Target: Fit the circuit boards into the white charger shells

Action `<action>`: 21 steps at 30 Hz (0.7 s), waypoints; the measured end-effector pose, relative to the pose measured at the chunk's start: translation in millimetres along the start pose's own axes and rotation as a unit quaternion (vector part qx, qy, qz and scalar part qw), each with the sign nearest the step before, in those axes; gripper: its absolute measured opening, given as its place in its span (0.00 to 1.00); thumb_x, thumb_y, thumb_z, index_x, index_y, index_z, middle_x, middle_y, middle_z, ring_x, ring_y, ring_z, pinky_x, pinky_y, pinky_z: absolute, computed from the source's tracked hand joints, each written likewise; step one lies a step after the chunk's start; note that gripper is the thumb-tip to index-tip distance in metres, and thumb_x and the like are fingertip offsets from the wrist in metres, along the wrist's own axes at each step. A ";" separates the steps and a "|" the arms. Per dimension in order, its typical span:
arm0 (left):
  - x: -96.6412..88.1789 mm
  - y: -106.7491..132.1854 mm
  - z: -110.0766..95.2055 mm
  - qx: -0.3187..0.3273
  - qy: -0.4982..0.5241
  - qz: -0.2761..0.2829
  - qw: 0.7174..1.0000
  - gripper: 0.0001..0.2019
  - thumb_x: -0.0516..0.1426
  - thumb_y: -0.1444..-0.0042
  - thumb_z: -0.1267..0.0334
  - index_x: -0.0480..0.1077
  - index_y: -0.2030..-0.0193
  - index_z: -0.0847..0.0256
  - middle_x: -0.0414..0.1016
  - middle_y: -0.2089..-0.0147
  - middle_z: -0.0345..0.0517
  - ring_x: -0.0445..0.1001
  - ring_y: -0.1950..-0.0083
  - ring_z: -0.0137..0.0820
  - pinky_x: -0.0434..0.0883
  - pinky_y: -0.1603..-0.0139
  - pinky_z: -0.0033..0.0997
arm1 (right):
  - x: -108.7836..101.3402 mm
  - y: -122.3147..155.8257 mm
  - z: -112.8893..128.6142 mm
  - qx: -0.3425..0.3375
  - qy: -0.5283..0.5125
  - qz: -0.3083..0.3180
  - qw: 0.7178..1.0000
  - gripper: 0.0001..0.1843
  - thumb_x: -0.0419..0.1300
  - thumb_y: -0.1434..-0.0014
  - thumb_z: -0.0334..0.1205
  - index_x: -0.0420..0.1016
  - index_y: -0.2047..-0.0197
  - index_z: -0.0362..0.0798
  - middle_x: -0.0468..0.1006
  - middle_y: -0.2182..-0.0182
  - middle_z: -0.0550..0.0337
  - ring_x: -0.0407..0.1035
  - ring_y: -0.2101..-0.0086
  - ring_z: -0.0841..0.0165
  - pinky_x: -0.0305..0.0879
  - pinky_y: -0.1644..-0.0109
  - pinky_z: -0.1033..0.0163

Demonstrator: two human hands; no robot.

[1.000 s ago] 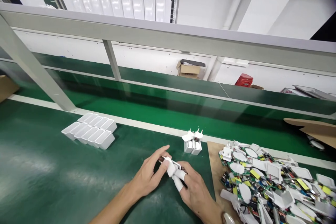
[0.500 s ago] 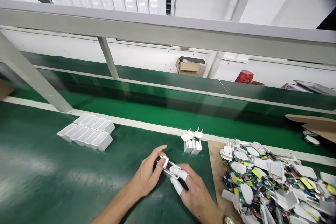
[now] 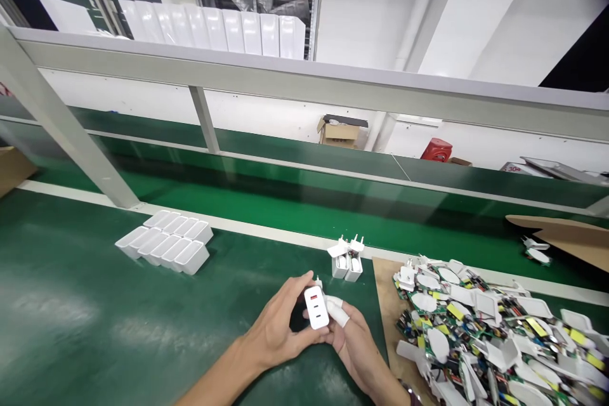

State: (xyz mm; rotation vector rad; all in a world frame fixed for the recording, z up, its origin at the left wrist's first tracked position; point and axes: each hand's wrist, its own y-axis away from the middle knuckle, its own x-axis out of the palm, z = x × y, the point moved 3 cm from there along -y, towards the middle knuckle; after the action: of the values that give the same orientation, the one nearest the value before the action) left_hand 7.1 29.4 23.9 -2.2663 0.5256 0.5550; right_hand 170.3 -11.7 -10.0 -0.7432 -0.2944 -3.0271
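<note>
Between my two hands is a white USB wall charger (image 3: 316, 308), its port face with one red slot and two smaller slots turned toward me. My left hand (image 3: 280, 320) grips it from the left, thumb underneath and forefinger at the top. From the right my right hand (image 3: 354, 336) closes on it, with white finger cots on some fingertips. Plug pins show at the charger's top end. Just beyond my hands stand two open charger housings (image 3: 346, 263) with parts and plug pins sticking out.
Empty white housings (image 3: 166, 242) stand in rows at left. A heap of circuit boards and white shell pieces (image 3: 495, 330) covers cardboard (image 3: 384, 292) at right. Behind runs a green belt (image 3: 266, 193), under a grey metal frame (image 3: 285, 73). More parts (image 3: 537, 250) lie on the belt.
My hands have turned the charger so its port face points toward me; before, its open side with the inner parts showed. The head view has tilted up slightly.
</note>
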 end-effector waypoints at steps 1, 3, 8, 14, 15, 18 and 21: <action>-0.6 -0.8 -0.2 0.005 -0.005 0.000 1.000 0.43 0.65 0.34 0.60 0.45 0.21 0.47 0.74 0.41 0.53 0.78 0.46 0.43 0.80 0.46 0.46 | -0.6 -0.4 -1.8 -0.008 0.016 -0.003 1.000 0.30 0.68 0.40 0.64 0.82 0.53 0.44 0.85 0.67 0.49 0.82 0.64 0.53 0.80 0.58 0.43; -2.6 -2.4 1.4 0.012 -0.014 0.008 1.000 0.43 0.65 0.35 0.63 0.44 0.21 0.48 0.73 0.40 0.55 0.76 0.45 0.44 0.79 0.46 0.46 | -3.0 -0.5 -5.8 -0.033 0.047 -0.018 0.998 0.30 0.66 0.38 0.64 0.81 0.49 0.45 0.85 0.61 0.47 0.82 0.61 0.53 0.81 0.54 0.43; -13.4 -4.8 27.3 -0.102 -0.055 0.017 0.993 0.43 0.64 0.41 0.69 0.50 0.23 0.51 0.72 0.40 0.54 0.72 0.38 0.48 0.72 0.35 0.57 | -6.1 6.7 0.6 -0.253 0.277 -0.052 0.926 0.24 0.57 0.28 0.54 0.74 0.37 0.49 0.80 0.44 0.45 0.79 0.49 0.59 0.79 0.44 0.53; -13.6 -26.6 61.7 -0.271 -0.011 0.043 0.962 0.45 0.66 0.44 0.64 0.50 0.23 0.51 0.73 0.37 0.50 0.74 0.37 0.45 0.68 0.30 0.50 | -38.6 -0.6 11.6 -0.285 0.390 -0.244 0.841 0.25 0.55 0.27 0.51 0.67 0.31 0.53 0.67 0.33 0.45 0.74 0.44 0.54 0.76 0.39 0.46; -10.4 -35.0 64.1 -0.274 -0.010 0.048 0.961 0.46 0.66 0.45 0.64 0.50 0.22 0.52 0.73 0.37 0.51 0.74 0.37 0.46 0.68 0.31 0.49 | -47.2 -5.3 9.7 -0.260 0.383 -0.270 0.844 0.29 0.55 0.28 0.53 0.63 0.29 0.53 0.62 0.30 0.43 0.72 0.40 0.51 0.74 0.37 0.43; 6.2 -63.2 68.2 -0.252 -0.015 0.065 0.966 0.47 0.66 0.46 0.64 0.50 0.22 0.57 0.74 0.38 0.55 0.77 0.43 0.45 0.73 0.37 0.48 | -67.9 -22.6 -0.5 -0.202 0.343 -0.266 0.878 0.37 0.55 0.30 0.54 0.54 0.25 0.49 0.59 0.27 0.39 0.65 0.33 0.46 0.66 0.32 0.37; 26.0 -82.2 69.4 -0.221 -0.019 0.079 0.972 0.48 0.66 0.47 0.68 0.50 0.22 0.60 0.75 0.40 0.56 0.79 0.50 0.40 0.77 0.42 0.46 | -79.3 -35.6 -9.9 -0.187 0.300 -0.191 0.916 0.38 0.53 0.30 0.52 0.49 0.23 0.47 0.61 0.27 0.39 0.64 0.31 0.52 0.64 0.29 0.42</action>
State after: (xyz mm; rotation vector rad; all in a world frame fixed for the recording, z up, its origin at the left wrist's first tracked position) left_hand 55.2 128.4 11.6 -2.6389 0.6139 0.8647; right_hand 234.2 18.8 -61.4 0.3219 0.1828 -3.5165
